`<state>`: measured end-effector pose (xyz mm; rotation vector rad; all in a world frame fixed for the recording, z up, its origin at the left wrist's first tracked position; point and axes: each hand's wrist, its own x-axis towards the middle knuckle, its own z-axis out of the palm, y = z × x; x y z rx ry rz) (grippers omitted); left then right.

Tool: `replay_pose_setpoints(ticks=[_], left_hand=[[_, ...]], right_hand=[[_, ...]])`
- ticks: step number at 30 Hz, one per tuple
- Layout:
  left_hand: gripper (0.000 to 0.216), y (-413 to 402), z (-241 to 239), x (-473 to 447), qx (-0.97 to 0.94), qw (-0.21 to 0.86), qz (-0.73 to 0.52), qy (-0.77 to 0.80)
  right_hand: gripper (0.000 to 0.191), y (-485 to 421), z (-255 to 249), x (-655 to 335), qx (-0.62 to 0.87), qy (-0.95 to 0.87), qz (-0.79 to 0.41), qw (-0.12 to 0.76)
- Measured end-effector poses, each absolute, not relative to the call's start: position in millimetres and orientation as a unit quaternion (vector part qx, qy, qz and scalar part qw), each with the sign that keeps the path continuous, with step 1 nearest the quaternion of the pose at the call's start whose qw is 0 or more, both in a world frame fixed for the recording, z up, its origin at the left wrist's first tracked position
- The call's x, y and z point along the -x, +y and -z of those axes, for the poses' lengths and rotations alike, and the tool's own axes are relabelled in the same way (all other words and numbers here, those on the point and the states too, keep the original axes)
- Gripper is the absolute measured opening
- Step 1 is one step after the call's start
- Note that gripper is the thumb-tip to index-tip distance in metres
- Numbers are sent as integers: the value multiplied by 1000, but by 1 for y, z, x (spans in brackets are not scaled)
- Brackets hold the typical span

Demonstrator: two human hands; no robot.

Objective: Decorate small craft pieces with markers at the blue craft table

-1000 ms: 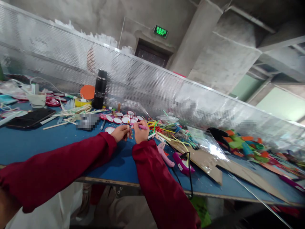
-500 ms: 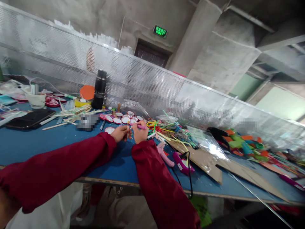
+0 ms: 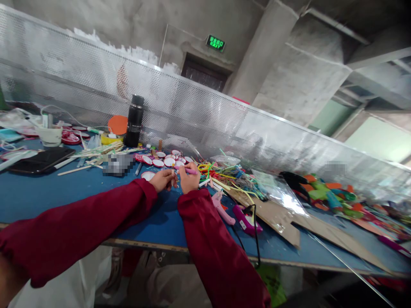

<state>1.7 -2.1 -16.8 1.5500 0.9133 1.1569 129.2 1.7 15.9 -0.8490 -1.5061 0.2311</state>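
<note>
My left hand [image 3: 162,180] is closed in a pinch on a thin pale piece [image 3: 172,174] with a yellowish top, too small to name for sure. Close beside it, my right hand [image 3: 189,180] is closed around a pink-purple pen [image 3: 192,171], whose front end points left and comes up against the small piece. Whether pen and piece touch, I cannot tell. White discs with red rims [image 3: 169,162] lie just beyond both hands. Right of my right wrist rests a pink glue gun [image 3: 223,208].
Colourful pipe cleaners [image 3: 237,175] are heaped to the right, near cardboard [image 3: 272,218] under clear plastic. A purple device [image 3: 244,220] with a black cable sits by the front edge. Leftward stand a black bottle [image 3: 134,122], wooden sticks [image 3: 77,170] and a phone [image 3: 41,161]. A perforated metal screen [image 3: 205,111] runs behind.
</note>
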Motion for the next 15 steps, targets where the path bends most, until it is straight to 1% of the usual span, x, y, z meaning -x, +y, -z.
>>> replay_pose_setpoints(ticks=[15], left_hand=[[27, -4, 15, -3, -634, 481, -480, 371]], right_hand=[[19, 0, -18, -129, 373, -661, -103, 643]])
